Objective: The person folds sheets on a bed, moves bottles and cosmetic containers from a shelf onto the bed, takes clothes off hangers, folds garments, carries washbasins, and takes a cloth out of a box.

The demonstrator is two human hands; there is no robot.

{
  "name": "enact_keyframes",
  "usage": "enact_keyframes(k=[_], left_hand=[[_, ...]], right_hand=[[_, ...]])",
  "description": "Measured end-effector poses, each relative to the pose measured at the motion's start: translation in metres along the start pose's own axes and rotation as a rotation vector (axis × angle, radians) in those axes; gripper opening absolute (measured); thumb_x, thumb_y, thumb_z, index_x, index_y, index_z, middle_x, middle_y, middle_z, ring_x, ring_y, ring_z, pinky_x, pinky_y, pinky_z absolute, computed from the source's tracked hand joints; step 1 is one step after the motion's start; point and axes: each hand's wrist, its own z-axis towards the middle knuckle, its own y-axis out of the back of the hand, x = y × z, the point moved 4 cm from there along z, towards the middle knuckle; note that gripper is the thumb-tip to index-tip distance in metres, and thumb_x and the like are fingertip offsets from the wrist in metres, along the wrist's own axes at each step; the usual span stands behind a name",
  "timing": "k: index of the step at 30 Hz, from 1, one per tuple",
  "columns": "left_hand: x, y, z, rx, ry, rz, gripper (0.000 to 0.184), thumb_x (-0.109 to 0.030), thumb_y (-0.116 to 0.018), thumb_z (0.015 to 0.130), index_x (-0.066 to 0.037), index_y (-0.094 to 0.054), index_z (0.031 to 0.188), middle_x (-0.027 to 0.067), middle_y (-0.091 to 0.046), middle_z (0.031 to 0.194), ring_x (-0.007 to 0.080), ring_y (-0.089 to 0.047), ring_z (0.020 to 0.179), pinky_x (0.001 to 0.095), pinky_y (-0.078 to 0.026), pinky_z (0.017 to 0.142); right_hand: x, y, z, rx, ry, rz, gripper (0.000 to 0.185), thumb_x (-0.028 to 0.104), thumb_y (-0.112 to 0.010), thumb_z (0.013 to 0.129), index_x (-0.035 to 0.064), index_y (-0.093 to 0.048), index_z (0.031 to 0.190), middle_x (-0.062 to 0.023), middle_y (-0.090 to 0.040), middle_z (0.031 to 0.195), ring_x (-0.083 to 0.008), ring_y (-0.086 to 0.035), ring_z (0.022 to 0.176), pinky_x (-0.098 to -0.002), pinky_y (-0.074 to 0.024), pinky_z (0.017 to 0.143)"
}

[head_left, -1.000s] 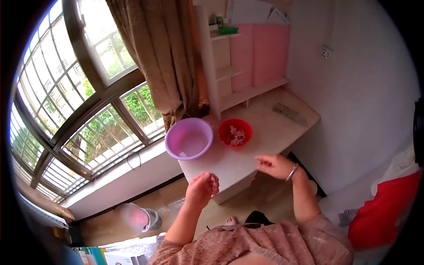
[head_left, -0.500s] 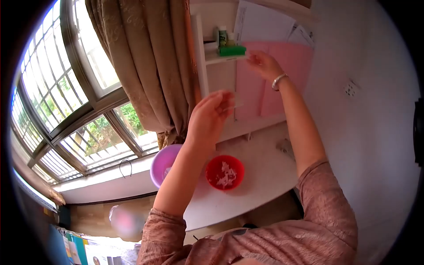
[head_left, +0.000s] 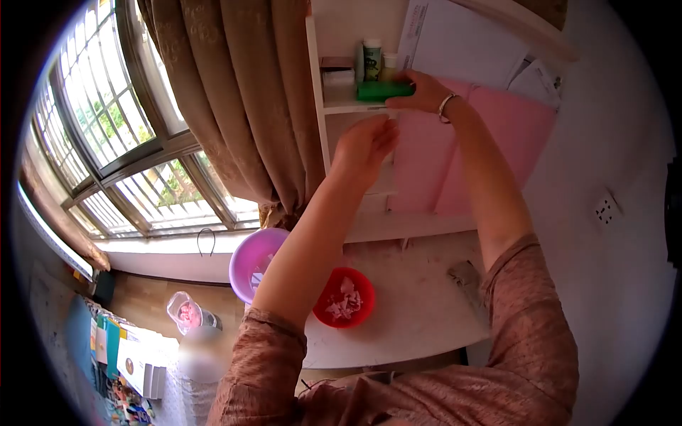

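Observation:
My right hand (head_left: 425, 94), with a bracelet at its wrist, has its fingers and thumb closed on the right end of a small green box (head_left: 383, 91). The box is at the front of a white shelf (head_left: 348, 108). Lower and to the left, my left hand (head_left: 366, 145) is raised in front of the shelf unit with curled fingers; what they hold, if anything, I cannot make out. Behind the box stand a dark green bottle (head_left: 372, 60) and a smaller white-capped bottle (head_left: 388, 65). On the table below, a red bowl (head_left: 367, 302) contains whitish torn pieces.
A purple basin (head_left: 241, 259) stands by the window, partly behind my left forearm. Pink panels (head_left: 490, 142) and white papers (head_left: 462, 42) are at the back right. A greyish cloth-like item (head_left: 467, 280) lies on the table (head_left: 412, 330). A bin (head_left: 206, 319) stands on the floor.
My right hand has come down onto the green box and closed on its end. My left hand has moved up and right, nearer the shelf. The camera view has shifted.

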Motion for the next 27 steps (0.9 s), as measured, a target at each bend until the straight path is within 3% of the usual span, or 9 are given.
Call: enact_keyframes(k=[6, 9, 11, 15, 17, 19, 23, 25, 27], left_hand=[[0.007, -0.002, 0.012, -0.01, 0.004, 0.047, 0.029, -0.011, -0.038, 0.083, 0.008, -0.041, 0.105, 0.018, -0.044, 0.104, 0.0261, -0.045, 0.096, 0.0334, -0.039, 0.086], [0.009, -0.008, 0.014, 0.012, 0.008, 0.045, 0.033, -0.017, -0.041, 0.084, 0.007, -0.039, 0.108, 0.0178, -0.044, 0.104, 0.026, -0.044, 0.097, 0.0347, -0.038, 0.087], [0.009, -0.015, 0.013, 0.053, -0.006, 0.013, 0.037, -0.027, -0.048, 0.082, 0.003, -0.042, 0.101, 0.0133, -0.046, 0.094, 0.0213, -0.048, 0.086, 0.032, -0.042, 0.077], [0.008, -0.026, 0.01, 0.052, -0.005, -0.108, 0.046, -0.038, -0.049, 0.08, 0.001, -0.04, 0.102, 0.0125, -0.046, 0.095, 0.0218, -0.047, 0.089, 0.0341, -0.041, 0.079], [0.002, -0.031, 0.004, 0.061, -0.135, -0.318, 0.043, -0.03, -0.052, 0.079, 0.0, -0.037, 0.105, 0.0133, -0.046, 0.099, 0.0266, -0.047, 0.093, 0.0403, -0.038, 0.087], [-0.002, -0.03, -0.003, -0.005, -0.123, -0.406, 0.037, -0.025, -0.051, 0.079, -0.001, -0.037, 0.103, 0.0128, -0.046, 0.096, 0.0264, -0.047, 0.092, 0.0414, -0.039, 0.085], [-0.013, -0.023, -0.011, -0.105, -0.172, -0.476, 0.023, -0.011, -0.048, 0.077, -0.003, -0.037, 0.096, 0.013, -0.046, 0.091, 0.0266, -0.049, 0.086, 0.0455, -0.042, 0.079], [-0.015, -0.02, -0.012, -0.13, -0.166, -0.449, 0.023, -0.011, -0.047, 0.077, -0.003, -0.037, 0.096, 0.0133, -0.046, 0.091, 0.0264, -0.049, 0.084, 0.0468, -0.042, 0.079], [-0.016, -0.017, -0.013, -0.156, -0.162, -0.423, 0.023, -0.01, -0.047, 0.076, -0.004, -0.036, 0.096, 0.0136, -0.046, 0.09, 0.0262, -0.049, 0.082, 0.0482, -0.042, 0.078]], right_hand=[[-0.003, -0.001, 0.003, -0.018, 0.064, -0.001, 0.07, 0.042, -0.068, 0.06, 0.0007, -0.042, 0.11, -0.0149, -0.049, 0.106, -0.0239, -0.047, 0.097, -0.0306, -0.0374, 0.083], [0.004, -0.001, -0.005, -0.056, 0.092, -0.003, 0.065, 0.039, -0.067, 0.061, -0.0005, -0.045, 0.107, -0.0144, -0.052, 0.101, -0.0227, -0.05, 0.092, -0.0295, -0.0394, 0.08], [0.012, -0.001, -0.017, -0.078, 0.107, 0.002, 0.062, 0.038, -0.067, 0.061, -0.0007, -0.047, 0.104, -0.0135, -0.053, 0.098, -0.0219, -0.051, 0.089, -0.029, -0.0405, 0.077], [0.04, -0.004, -0.047, -0.073, 0.14, 0.051, 0.05, 0.035, -0.065, 0.064, -0.0003, -0.052, 0.097, -0.0094, -0.056, 0.087, -0.0171, -0.053, 0.078, -0.0275, -0.0418, 0.071], [0.049, -0.009, -0.056, -0.035, 0.17, 0.102, 0.048, 0.034, -0.065, 0.065, 0.0001, -0.053, 0.096, -0.008, -0.056, 0.084, -0.0155, -0.053, 0.076, -0.0269, -0.0419, 0.07], [0.059, -0.012, -0.062, 0.055, 0.282, 0.218, 0.044, 0.033, -0.065, 0.066, 0.0008, -0.055, 0.094, -0.0062, -0.057, 0.079, -0.0128, -0.051, 0.073, -0.0255, -0.0416, 0.068], [0.052, 0.004, -0.043, 0.201, 0.136, 0.567, 0.043, 0.033, -0.065, 0.066, 0.0001, -0.056, 0.093, -0.0042, -0.057, 0.076, -0.0116, -0.05, 0.071, -0.0243, -0.0411, 0.066], [0.039, 0.014, -0.032, -0.014, -0.152, 0.526, 0.042, 0.033, -0.064, 0.067, -0.0014, -0.058, 0.09, -0.0029, -0.056, 0.072, -0.0113, -0.049, 0.069, -0.0245, -0.0408, 0.065], [0.008, 0.013, -0.002, -0.134, -0.095, 0.43, 0.045, 0.034, -0.064, 0.067, -0.0026, -0.056, 0.092, -0.0041, -0.056, 0.076, -0.0121, -0.049, 0.071, -0.025, -0.041, 0.066]])
